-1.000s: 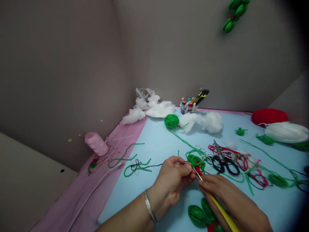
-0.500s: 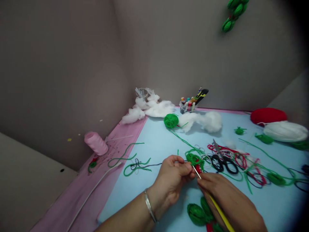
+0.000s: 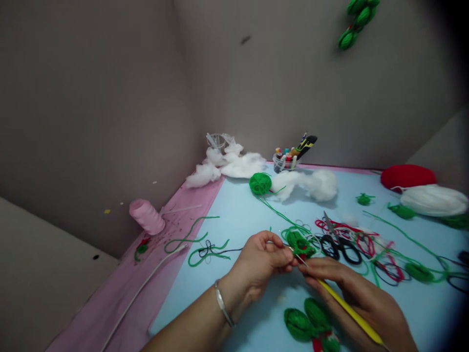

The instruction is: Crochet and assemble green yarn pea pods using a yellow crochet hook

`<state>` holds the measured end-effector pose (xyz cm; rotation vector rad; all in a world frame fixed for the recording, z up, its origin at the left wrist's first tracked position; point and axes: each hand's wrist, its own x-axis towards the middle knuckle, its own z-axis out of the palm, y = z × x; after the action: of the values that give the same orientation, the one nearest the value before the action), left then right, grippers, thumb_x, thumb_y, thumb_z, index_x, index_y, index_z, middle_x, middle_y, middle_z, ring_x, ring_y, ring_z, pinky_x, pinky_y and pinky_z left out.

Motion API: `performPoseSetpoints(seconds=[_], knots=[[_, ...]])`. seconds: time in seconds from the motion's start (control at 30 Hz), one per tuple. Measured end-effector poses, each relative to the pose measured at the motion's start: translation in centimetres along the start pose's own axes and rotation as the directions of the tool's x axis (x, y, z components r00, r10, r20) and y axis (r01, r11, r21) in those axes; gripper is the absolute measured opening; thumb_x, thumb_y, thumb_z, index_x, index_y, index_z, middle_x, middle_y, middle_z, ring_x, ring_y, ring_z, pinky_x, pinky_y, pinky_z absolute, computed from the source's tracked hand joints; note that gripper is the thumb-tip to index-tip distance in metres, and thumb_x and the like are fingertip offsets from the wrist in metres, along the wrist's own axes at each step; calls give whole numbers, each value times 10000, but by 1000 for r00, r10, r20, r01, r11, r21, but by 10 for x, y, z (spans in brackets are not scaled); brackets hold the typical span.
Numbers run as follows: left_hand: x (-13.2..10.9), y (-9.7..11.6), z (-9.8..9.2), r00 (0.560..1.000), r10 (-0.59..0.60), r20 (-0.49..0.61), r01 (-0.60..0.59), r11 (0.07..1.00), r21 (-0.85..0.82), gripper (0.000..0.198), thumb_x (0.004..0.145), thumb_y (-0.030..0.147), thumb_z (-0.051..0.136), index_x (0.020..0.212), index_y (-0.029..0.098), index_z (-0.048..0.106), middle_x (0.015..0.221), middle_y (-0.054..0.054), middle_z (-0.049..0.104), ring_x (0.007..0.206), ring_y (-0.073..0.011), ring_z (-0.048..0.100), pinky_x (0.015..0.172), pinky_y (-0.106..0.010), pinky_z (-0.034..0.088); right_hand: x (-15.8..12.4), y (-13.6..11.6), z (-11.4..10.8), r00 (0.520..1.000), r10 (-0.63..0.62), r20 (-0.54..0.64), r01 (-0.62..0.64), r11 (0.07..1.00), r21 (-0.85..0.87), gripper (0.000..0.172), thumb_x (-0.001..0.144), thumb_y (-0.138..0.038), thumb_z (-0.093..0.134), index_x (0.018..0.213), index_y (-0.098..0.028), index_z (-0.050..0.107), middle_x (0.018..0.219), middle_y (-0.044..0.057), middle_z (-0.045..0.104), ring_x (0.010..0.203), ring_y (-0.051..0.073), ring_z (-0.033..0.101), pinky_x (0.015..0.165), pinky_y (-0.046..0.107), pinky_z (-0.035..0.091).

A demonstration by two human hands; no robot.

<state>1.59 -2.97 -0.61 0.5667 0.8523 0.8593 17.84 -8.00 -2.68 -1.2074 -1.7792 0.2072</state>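
Note:
My left hand is closed, thumb against fingers, on the edge of a small green and red crochet piece. A dark thread runs out to the left of this hand. In my right hand lies a crochet hook with a yellow handle. Its thin metal shaft points at the crochet piece beside my left thumb; whether the tip is inside a stitch I cannot tell. Below my hands sits a bundle of green yarn pods with red and white parts.
Black scissors lie among tangled red, green and black yarn at right. Farther back are a green yarn ball, white stuffing and a pot of pens. A pink thread cone stands left; red yarn and white yarn lie right.
The crochet piece has turned a little and shows more of its green opening. My right hand has shifted slightly right and down, with the hook lying flatter and more of its handle showing.

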Motion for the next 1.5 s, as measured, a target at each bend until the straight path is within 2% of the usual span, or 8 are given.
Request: performPoseSetpoints(seconds=[0.1, 0.27, 0.43, 0.73, 0.9, 1.03, 1.33, 1.5], knots=[[0, 2, 0, 1000, 14, 18, -15, 999, 44, 538, 387, 314, 889, 702, 164, 480, 558, 31, 595, 556, -92, 574, 562, -203, 403, -2, 6, -4, 995, -28, 94, 23, 998, 57, 110, 825, -278, 622, 903, -264, 698, 877, 18, 752, 800, 185, 726, 745, 245, 592], [-2, 3, 0, 1000, -7, 21, 6, 998, 69, 554, 366, 328, 893, 698, 163, 481, 556, 38, 597, 529, -81, 564, 586, -213, 426, -1, 6, -7, 991, -23, 131, 13, 997, 78, 122, 829, -271, 607, 908, -254, 699, 878, 34, 745, 821, 208, 723, 723, 258, 598], [-3, 4, 0, 999, -14, 31, 12, 998, 62, 568, 361, 332, 899, 712, 164, 485, 564, 33, 602, 535, -85, 572, 591, -214, 432, -4, 7, -10, 988, -107, 107, 107, 994, 6, 122, 818, -272, 624, 924, -268, 684, 882, 19, 742, 839, 213, 718, 781, 308, 596], [-3, 4, 1, 999, -42, 11, 41, 997, 61, 581, 310, 341, 904, 694, 150, 513, 583, 21, 616, 544, -88, 586, 588, -215, 444, -1, 11, -15, 948, -257, 188, 269, 962, -43, 186, 823, -244, 615, 1000, -274, 666, 931, 2, 757, 806, 202, 732, 719, 238, 604], [-4, 6, 0, 996, -66, 53, 60, 992, 107, 535, 327, 346, 897, 668, 135, 542, 571, 16, 607, 555, -89, 586, 599, -217, 441, -6, 6, -16, 987, -113, 113, 113, 994, 5, 159, 862, -289, 566, 975, -292, 677, 946, -6, 754, 818, 188, 723, 770, 282, 583], [-4, 6, -1, 994, -74, 80, 62, 988, 141, 523, 326, 350, 893, 659, 133, 553, 588, 12, 613, 555, -88, 579, 589, -215, 427, -8, 4, -18, 991, -31, 133, 24, 998, 52, 147, 865, -344, 574, 940, -302, 693, 913, -11, 756, 810, 184, 719, 749, 261, 576], [-1, 8, -3, 988, -38, 149, 5, 976, 218, 469, 395, 351, 871, 673, 133, 562, 558, 25, 589, 516, -69, 515, 552, -209, 367, -7, 9, -21, 948, 167, 269, -189, 980, 57, 194, 834, -414, 593, 921, -297, 720, 968, 5, 755, 889, 190, 710, 768, 231, 572], [-4, 11, -1, 979, 21, 202, -65, 974, 215, 374, 461, 317, 829, 676, 124, 591, 568, 17, 580, 549, -80, 514, 586, -222, 376, 4, 7, -25, 927, 275, 254, -315, 940, 129, 158, 768, -395, 660, 869, -314, 750, 864, -9, 771, 783, 190, 732, 698, 212, 593]])
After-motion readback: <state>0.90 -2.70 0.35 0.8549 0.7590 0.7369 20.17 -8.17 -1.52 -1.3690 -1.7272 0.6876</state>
